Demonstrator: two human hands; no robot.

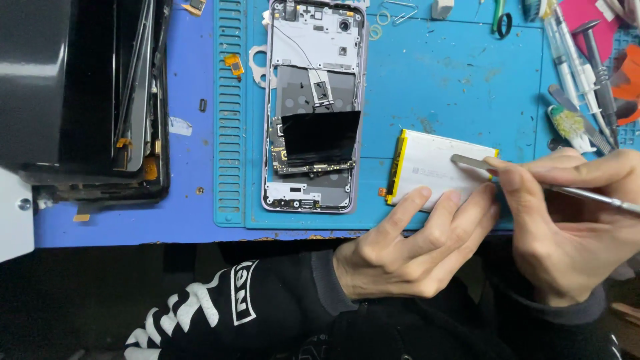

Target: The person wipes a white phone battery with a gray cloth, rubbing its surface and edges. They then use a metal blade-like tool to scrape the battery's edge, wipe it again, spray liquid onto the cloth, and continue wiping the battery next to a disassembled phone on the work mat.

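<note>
A flat white phone battery (pixel 430 167) with a yellow left edge lies on the blue work mat (pixel 453 80). My left hand (pixel 413 243) rests at the mat's front edge, its fingertips pressing on the battery's near side. My right hand (pixel 567 220) grips a thin metal spudger (pixel 480 162) like a pen, its flat tip lying on the battery's top face. An opened phone (pixel 313 107) without its back cover lies left of the battery, with its circuit boards and a black film flap showing.
A stack of dark phone screens and frames (pixel 100 100) stands at the left. Syringes, a brush and screwdrivers (pixel 587 80) lie at the right edge. Small loose parts and rubber rings (pixel 380 23) sit at the back.
</note>
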